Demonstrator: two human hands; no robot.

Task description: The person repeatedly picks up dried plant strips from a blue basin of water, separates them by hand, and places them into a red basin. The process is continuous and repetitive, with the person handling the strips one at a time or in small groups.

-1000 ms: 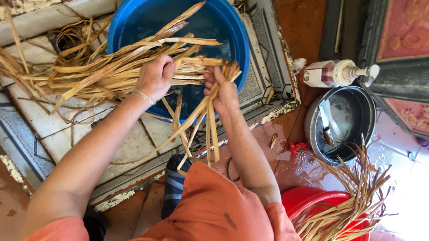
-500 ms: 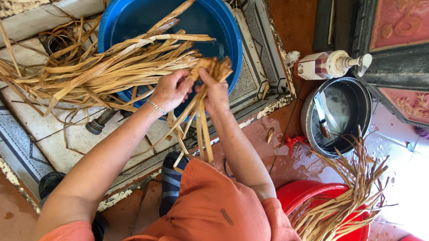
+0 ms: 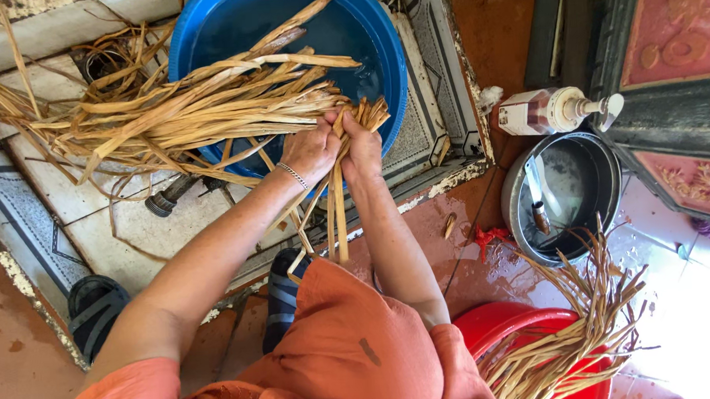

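My left hand (image 3: 310, 149) and my right hand (image 3: 359, 153) are pressed together at the near rim of a blue basin (image 3: 380, 39) of water. Both grip a small bunch of tan dried leaf strips (image 3: 335, 200) that hangs down between my forearms. A big sheaf of the same dried strips (image 3: 168, 112) lies across the basin and spreads out to the left, right beside my left hand. A thin bracelet circles my left wrist.
A metal pot (image 3: 566, 194) with a knife inside stands at the right, a pump bottle (image 3: 547, 111) lying above it. A red basin (image 3: 520, 328) with more strips (image 3: 569, 342) sits at lower right. Black sandals (image 3: 92, 307) rest on the tiled step.
My hands have drawn closer together and shifted slightly right along the basin rim, gathering the small bunch upright between them. The view has drifted a little.
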